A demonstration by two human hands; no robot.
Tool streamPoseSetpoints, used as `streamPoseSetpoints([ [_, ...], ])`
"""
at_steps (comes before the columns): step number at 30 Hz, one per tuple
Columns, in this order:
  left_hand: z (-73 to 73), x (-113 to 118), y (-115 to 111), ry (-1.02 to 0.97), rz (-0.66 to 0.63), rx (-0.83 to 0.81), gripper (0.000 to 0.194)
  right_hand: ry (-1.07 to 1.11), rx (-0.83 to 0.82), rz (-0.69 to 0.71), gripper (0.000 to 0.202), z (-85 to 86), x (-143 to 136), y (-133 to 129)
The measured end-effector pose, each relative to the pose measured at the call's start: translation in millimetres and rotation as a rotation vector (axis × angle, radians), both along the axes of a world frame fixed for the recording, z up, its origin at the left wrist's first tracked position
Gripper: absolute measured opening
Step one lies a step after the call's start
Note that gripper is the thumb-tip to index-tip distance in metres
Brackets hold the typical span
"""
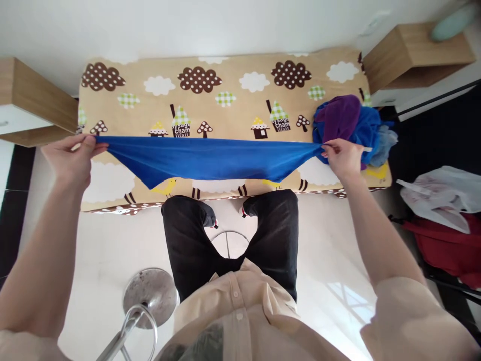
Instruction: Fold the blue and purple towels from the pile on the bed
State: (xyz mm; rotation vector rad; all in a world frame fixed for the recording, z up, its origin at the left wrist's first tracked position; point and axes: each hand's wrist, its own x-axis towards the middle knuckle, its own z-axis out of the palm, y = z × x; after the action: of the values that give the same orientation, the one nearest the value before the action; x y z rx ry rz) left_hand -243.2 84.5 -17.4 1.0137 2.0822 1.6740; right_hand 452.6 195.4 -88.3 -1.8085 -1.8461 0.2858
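Our beige shirt (pixel 259 331) is filling the bottom of the view, its buttons running down the front, and our black trousers (pixel 272 235) are showing just beyond it. Ahead of our knees, we are holding a blue cloth (pixel 214 158) stretched out sideways between our two hands. Our left hand (pixel 75 155) is pinching one end of its upper edge between thumb and fingers, and our right hand (pixel 343 158) is gripping the other end in much the same way. That upper edge is running nearly straight from hand to hand, while the lower part is hanging loosely (one pointed corner is drooping towards the left). Behind it, a tan cover (pixel 233 113) is showing clouds, mushrooms and little houses; we cannot tell whether the blue cloth is touching it. Just beside our right hand, a purple and blue heap of cloth (pixel 351 125) is lying on the cover. One wooden cabinet (pixel 41 95) is standing at the left end, another cabinet (pixel 417 55) at the right. Near our left leg, a round metal base (pixel 146 286) is resting on the pale floor (pixel 319 250). Off to the right, a white plastic bag (pixel 443 193) is lying beside something red (pixel 443 245).
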Motion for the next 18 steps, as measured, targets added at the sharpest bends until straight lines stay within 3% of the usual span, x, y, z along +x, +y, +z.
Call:
streamPoseSetpoints([
  [4, 3.6, -9, 16, 0.082, -0.053, -0.03, 0.029, 0.203, -0.008, -0.076, 0.013, 17.2, -14, 13],
  [7, -0.3, -15, 12, 0.077, -0.121, -0.021, 0.038, 0.365, -0.021, -0.048, 0.012, 23.4, -21, 8],
  [15, -40.8, -37, -30, -0.008, -0.13, -0.276, 0.039, 0.351, -0.193, 0.001, 0.009, 4.9, 3, -12],
  [18, -52.4, -46, -35, -0.036, -0.133, -0.314, 0.037, 0.329, -0.207, 0.048, 0.011, 2.4, 11, -10],
])
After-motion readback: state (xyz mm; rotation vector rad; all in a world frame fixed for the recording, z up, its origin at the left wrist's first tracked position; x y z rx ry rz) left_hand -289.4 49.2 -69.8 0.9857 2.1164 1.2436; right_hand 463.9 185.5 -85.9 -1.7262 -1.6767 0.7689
